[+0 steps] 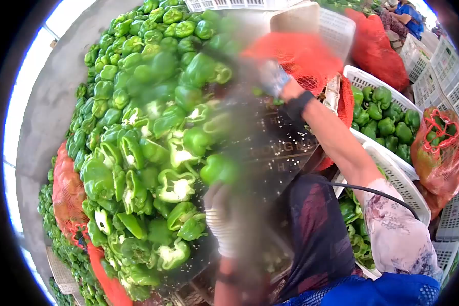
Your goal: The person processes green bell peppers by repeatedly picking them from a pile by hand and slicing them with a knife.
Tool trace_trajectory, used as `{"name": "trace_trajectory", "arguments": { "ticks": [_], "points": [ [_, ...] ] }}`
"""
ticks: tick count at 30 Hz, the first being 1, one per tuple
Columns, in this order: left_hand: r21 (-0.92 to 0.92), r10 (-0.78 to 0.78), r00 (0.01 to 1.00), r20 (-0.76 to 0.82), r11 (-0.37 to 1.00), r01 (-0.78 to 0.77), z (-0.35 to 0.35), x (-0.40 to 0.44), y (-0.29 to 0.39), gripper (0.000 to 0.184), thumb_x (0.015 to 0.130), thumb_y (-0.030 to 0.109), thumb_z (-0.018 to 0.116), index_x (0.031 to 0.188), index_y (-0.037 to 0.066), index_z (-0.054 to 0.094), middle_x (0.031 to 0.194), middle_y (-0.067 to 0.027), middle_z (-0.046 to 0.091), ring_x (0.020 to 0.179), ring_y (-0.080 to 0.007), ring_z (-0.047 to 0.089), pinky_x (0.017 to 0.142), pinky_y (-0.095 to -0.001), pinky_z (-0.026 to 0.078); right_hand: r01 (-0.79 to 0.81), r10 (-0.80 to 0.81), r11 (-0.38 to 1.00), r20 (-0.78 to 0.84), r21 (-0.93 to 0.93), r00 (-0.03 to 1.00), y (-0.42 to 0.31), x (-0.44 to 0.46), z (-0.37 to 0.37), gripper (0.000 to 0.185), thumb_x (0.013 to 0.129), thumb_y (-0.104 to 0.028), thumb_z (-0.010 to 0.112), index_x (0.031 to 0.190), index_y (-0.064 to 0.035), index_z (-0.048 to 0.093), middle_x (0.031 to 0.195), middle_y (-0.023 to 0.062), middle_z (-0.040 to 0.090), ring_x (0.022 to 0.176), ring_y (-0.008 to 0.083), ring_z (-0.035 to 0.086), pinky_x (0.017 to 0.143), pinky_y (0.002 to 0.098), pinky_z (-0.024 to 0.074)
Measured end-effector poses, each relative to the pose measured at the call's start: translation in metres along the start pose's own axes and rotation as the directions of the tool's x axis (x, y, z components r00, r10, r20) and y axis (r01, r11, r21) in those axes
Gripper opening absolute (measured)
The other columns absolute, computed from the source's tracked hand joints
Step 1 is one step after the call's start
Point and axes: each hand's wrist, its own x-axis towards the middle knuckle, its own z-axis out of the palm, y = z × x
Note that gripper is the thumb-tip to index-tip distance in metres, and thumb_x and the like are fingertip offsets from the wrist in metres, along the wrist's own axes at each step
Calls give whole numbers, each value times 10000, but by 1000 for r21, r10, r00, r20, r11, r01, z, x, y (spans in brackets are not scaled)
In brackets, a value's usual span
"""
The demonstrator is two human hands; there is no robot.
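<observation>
My left hand (221, 219), in a pale ribbed glove, is at the near right edge of a large heap of green peppers (102, 178). Its fingers are closed against a whole green pepper (219, 169), though a blur covers part of the hand. My right hand (274, 77), also gloved and with a black band at the wrist, reaches far forward beside a red mesh bag (306, 58). Its fingers are smeared, so their grip is hidden. Several peppers near my left hand are cut open, with pale cores. Seeds dot the dark surface (275, 148) between the hands.
White crates of peppers (415, 171) stand at my right, beside a tied mesh bag (427, 163). A full red bag (375, 48) lies farther back. Another person (410, 18) sits at the upper right. Red mesh bags (69, 191) lie along the heap's left side.
</observation>
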Motion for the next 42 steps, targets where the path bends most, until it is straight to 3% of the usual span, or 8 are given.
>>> {"name": "trace_trajectory", "arguments": {
  "ticks": [5,12,16,21,27,31,35,42],
  "points": [
    [-124,-96,995,-21,988,92,3,-2,1,300,836,-47,630,1126,31,640,1243,-87,566,847,-122,555,769,-262,487,-70,81,966,32,-249,996,3,54,32,281,938,-151,510,1129,-31,678,983,184,709,882,316,706,717,441,564],
    [-87,-33,999,-17,996,31,1,-5,-3,268,847,-5,647,1113,24,656,1239,-86,561,875,-124,555,788,-268,489,362,-388,907,-94,-214,917,24,-21,42,414,926,-119,494,1327,-21,532,909,168,683,808,331,676,720,441,541],
    [-131,-53,999,4,990,53,5,-9,-19,253,859,2,643,1112,18,649,1256,-94,552,894,-137,562,800,-272,494,263,-260,965,-209,-12,943,3,-68,-54,423,934,-106,476,1350,-32,509,875,181,660,790,353,651,707,450,524],
    [-82,-81,997,19,993,83,3,-8,-11,264,849,-17,640,1110,24,643,1250,-100,550,926,-154,571,810,-283,496,-17,86,917,155,-397,984,69,17,-32,425,916,-136,518,1339,-94,530,908,171,659,890,335,660,763,452,519],
    [-122,-77,997,18,989,79,3,-6,-5,283,844,-28,635,1121,29,636,1262,-102,540,971,-169,575,836,-289,497,158,-147,985,156,-61,977,50,-29,-43,476,877,-107,581,1348,-142,530,909,158,665,887,306,676,772,457,527],
    [115,175,981,84,976,-184,-2,2,6,271,857,-12,628,1124,27,635,1272,-107,534,1003,-190,572,870,-303,492,148,-133,976,100,-160,986,32,-40,-80,517,852,-100,612,1357,-144,513,917,165,672,857,327,679,764,446,540],
    [-106,-142,989,51,983,147,2,-2,6,274,840,-12,630,1111,30,637,1272,-112,534,998,-190,564,852,-303,486,58,-94,937,-90,-346,992,81,7,-32,393,840,-133,639,1223,-62,592,901,139,698,810,337,689,727,425,556],
    [78,1,996,92,997,-8,1,3,4,288,805,-32,625,1084,36,646,1249,-106,543,857,-154,542,782,-297,477,24,-14,948,32,-319,999,55,53,-15,231,872,-118,571,1036,-44,716,932,140,720,841,265,709,746,391,563]
  ]
}}
